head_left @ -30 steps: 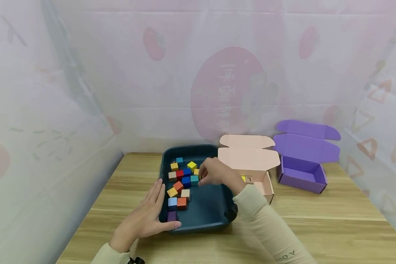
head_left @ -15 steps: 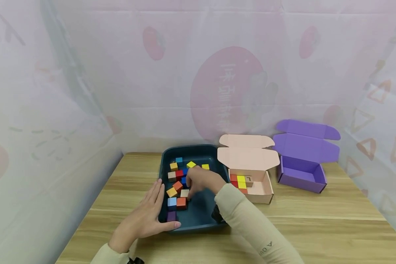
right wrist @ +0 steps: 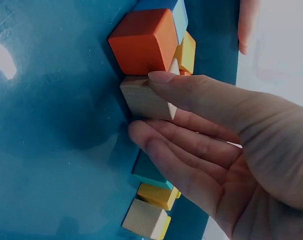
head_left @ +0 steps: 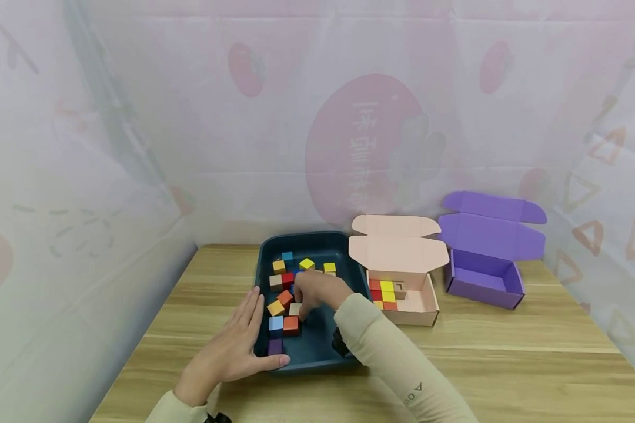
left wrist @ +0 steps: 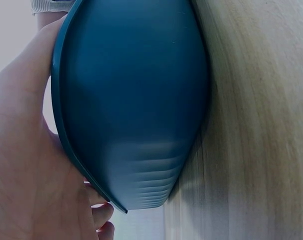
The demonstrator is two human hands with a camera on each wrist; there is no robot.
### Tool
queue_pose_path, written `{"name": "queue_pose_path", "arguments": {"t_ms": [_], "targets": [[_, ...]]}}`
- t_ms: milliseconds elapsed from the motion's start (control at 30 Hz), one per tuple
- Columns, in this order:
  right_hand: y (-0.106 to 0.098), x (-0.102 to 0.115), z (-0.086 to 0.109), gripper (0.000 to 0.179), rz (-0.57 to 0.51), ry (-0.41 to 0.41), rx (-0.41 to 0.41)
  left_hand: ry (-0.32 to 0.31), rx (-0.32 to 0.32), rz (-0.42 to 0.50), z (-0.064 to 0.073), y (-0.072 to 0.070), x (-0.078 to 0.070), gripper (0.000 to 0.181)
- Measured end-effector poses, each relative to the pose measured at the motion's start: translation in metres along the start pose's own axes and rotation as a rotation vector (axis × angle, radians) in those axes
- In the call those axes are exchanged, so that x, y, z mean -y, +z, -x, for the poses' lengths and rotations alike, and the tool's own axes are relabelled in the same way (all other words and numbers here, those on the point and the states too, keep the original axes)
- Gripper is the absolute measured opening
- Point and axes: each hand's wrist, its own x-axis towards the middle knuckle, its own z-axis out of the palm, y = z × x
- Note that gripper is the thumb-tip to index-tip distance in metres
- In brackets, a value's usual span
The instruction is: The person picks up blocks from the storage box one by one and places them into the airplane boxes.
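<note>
My right hand reaches into a dark teal tray. Its thumb and fingertips pinch a plain wooden block from two sides. Against that block lies an orange-red block, with a light blue block beside it. Past the fingers, a turquoise block shows in the right wrist view. My left hand rests on the tray's left rim, fingers straight and thumb stretched along the near left corner. A purple block lies just inside that corner.
Right of the tray stands an open pale pink box holding several red, yellow and wooden blocks. Farther right is an open purple box. More coloured blocks, among them a yellow block, lie toward the tray's back. All stand on a wood-grain table.
My right hand has moved left and nearer across the tray, down to the plain wooden block. The yellow block at the back is uncovered. My left hand has stayed in place.
</note>
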Motion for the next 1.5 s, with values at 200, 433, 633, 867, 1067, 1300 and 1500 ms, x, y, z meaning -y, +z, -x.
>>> {"name": "queue_pose_path", "arguments": {"t_ms": [200, 433, 633, 867, 1067, 1300, 1500], "targets": [[-0.006, -0.003, 0.003, 0.015, -0.010, -0.006, -0.009, 0.012, -0.009, 0.008, 0.000, 0.000, 0.000, 0.130], [-0.022, -0.011, 0.016, 0.015, -0.024, -0.032, -0.047, 0.005, -0.005, 0.007, 0.001, -0.002, -0.001, 0.130], [-0.039, -0.029, 0.035, 0.017, -0.035, -0.070, -0.088, 0.001, -0.007, -0.003, 0.001, -0.002, -0.002, 0.131], [-0.061, -0.057, 0.063, 0.019, -0.088, -0.095, -0.120, -0.001, -0.020, -0.014, 0.001, -0.002, -0.002, 0.132], [-0.073, -0.087, 0.087, 0.014, -0.134, -0.119, -0.148, -0.001, -0.024, -0.020, 0.000, -0.001, -0.002, 0.132], [-0.081, -0.121, 0.113, 0.012, -0.167, -0.087, -0.162, -0.001, -0.016, -0.015, 0.000, 0.000, -0.003, 0.131], [-0.080, -0.149, 0.129, 0.014, -0.143, -0.053, -0.186, -0.005, -0.008, -0.003, -0.001, 0.001, -0.003, 0.132]]}}
